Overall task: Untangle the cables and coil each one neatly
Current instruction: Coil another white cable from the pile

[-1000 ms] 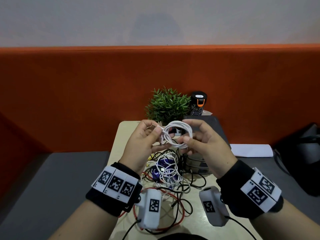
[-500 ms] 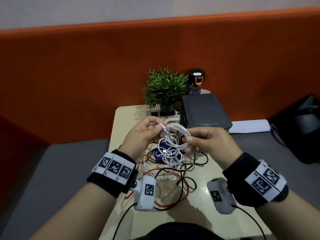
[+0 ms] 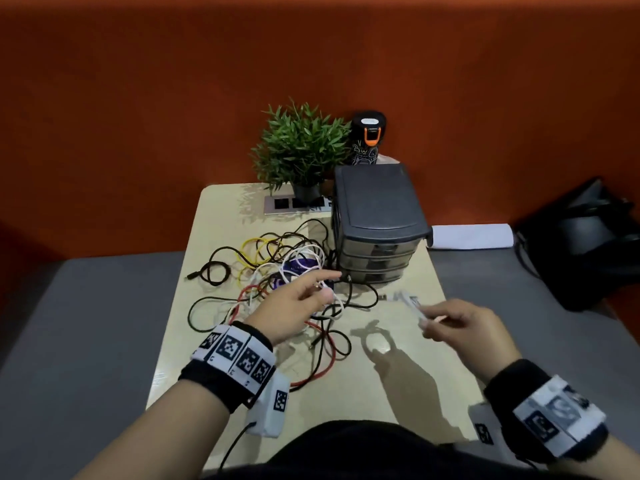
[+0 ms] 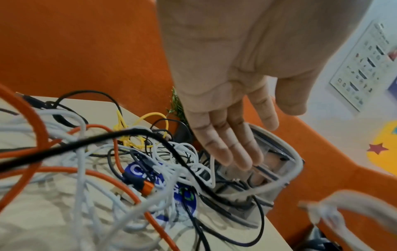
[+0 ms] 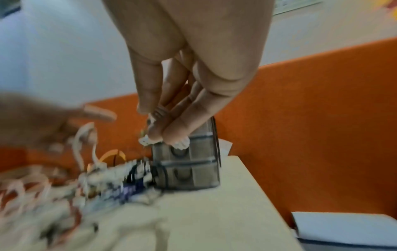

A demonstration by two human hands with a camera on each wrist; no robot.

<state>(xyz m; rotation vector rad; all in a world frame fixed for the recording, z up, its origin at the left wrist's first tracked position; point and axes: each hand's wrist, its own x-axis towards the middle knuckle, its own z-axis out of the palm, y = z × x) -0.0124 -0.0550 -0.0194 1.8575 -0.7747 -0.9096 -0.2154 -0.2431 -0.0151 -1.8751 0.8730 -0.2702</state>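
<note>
At a small beige table [image 3: 398, 375] against an orange partition [image 3: 138, 116], we work on a heap of cables with our 2 hands held apart. Our right hand [image 3: 464, 325] pinches a coiled white cable [image 3: 410, 303] between thumb and fingertips, holding it above the table's right side in front of a grey 3-drawer organiser [image 3: 377, 216]; the coil is blurred in every view, so we cannot tell how tightly it is wound. Our left hand [image 3: 294, 306] hovers with fingers straight and relaxed over the tangled pile [image 3: 277, 271], gripping nothing; the left wrist view shows the fingers [image 4: 234, 152] stretched out above the white loops. The pile lies on the table's left and middle, just beside the organiser, and mixes black, white, yellow and red cables, with a blue round label [image 4: 148, 175] showing among them. Behind the pile stand a potted plant [image 3: 301, 147] and a dark bottle [image 3: 367, 138] with an orange clasp. A white sheet [image 3: 471, 236] lies on the grey seat to the right.
</note>
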